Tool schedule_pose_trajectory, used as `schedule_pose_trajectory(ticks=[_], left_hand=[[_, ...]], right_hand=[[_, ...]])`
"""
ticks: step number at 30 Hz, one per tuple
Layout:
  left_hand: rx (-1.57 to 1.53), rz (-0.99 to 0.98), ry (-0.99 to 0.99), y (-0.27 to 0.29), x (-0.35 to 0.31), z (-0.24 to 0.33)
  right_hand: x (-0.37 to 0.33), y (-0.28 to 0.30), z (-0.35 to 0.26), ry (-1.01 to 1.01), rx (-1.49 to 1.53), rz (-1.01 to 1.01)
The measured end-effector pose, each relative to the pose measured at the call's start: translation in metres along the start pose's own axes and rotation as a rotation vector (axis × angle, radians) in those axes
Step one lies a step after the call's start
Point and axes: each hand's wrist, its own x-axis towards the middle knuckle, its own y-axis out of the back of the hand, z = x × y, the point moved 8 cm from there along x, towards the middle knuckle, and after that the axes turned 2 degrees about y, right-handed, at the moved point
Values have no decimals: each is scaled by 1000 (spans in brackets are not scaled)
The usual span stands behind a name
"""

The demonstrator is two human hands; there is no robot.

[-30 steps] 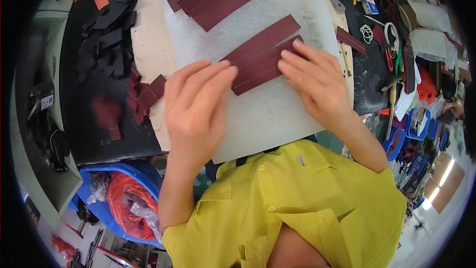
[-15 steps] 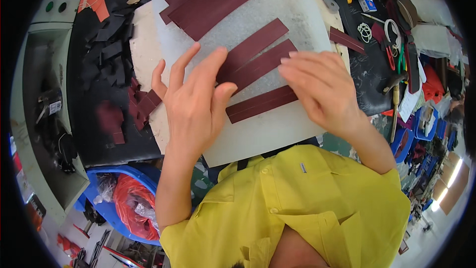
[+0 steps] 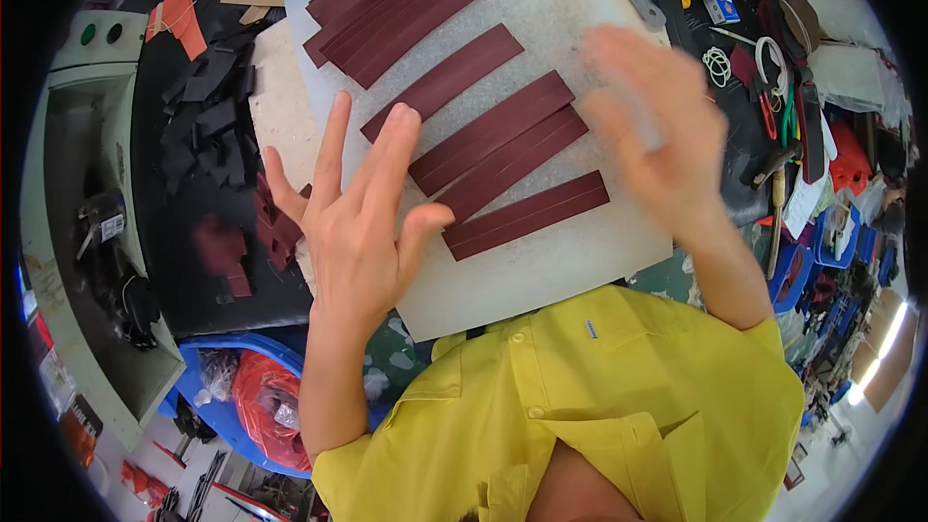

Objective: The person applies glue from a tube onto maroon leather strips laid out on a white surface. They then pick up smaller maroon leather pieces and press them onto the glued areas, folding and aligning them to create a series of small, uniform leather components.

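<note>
Black table (image 3: 275, 298): beige board (image 3: 275, 97), black scraps (image 3: 217, 124), orange piece (image 3: 179, 24) | white sheet (image 3: 522, 275): maroon strips (image 3: 493, 133)

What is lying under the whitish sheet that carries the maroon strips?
A cream board shows past the left edge of the whitish sheet, apparently continuing under it. What the sheet covers cannot be seen.

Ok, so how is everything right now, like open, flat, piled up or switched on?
Left hand: open, fingers spread.
Right hand: blurred, off the strips, nothing seen in it.
Nearest dark red strip: lying flat.
Far dark red strips: overlapping, fanned out.
Black pieces: loosely piled.
White cord: coiled.
Blue bin: open on top, red plastic inside.
Light at far right: on.
</note>
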Motion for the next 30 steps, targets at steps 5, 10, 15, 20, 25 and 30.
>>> schedule_pose_trajectory(ticks=[5,10,15,20,25,30], left_hand=[[-44,-6,-130,0,-14,36],[-83,-41,-143,-3,-28,38],[-106,-89,-150,-7,-23,39],[-58,-81,-223,-4,-33,45],[-52,-199,-264,-15,-57,73],[-78,-146,-193,-13,-73,81]], right_hand=[[22,6,80,-349,174,135],[39,-27,87,-482,351,6],[38,-36,91,-513,502,11],[10,-7,83,-677,582,62],[-25,20,68,-574,619,68],[-60,32,25,-590,596,-67]])
